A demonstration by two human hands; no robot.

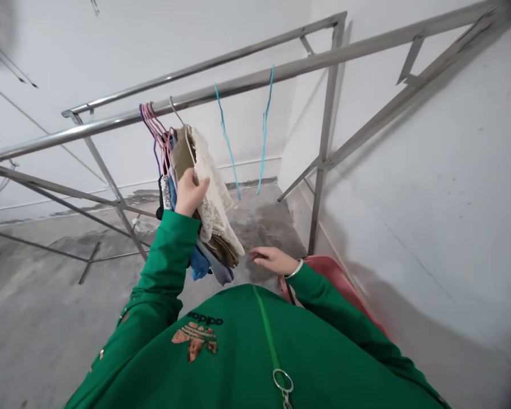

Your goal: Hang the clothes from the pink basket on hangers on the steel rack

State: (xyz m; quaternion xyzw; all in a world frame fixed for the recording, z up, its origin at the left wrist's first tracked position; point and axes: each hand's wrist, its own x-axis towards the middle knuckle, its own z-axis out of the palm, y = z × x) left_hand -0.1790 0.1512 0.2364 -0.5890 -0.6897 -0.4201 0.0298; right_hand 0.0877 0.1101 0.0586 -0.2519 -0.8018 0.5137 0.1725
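Gripping cream garment [216, 190] | left hand [190, 194] at its edge | right hand [276, 261] apart

A cream lacy piece of cloth clothing [213, 182] is held by the bare left hand [191, 193], next to a folded brown cloth [181, 154]. They are hung from a shiny round metal bar [111, 122]. Two thin turquoise hangers [264, 119] are hung farther along. The bare right hand [275, 261] is held near a pink plastic tub [330, 272]

The left hand [191, 192] is hiding part of the hanging clothes [213, 184], while the right sleeve [343, 315] is partly covering a pink tub [334, 274].
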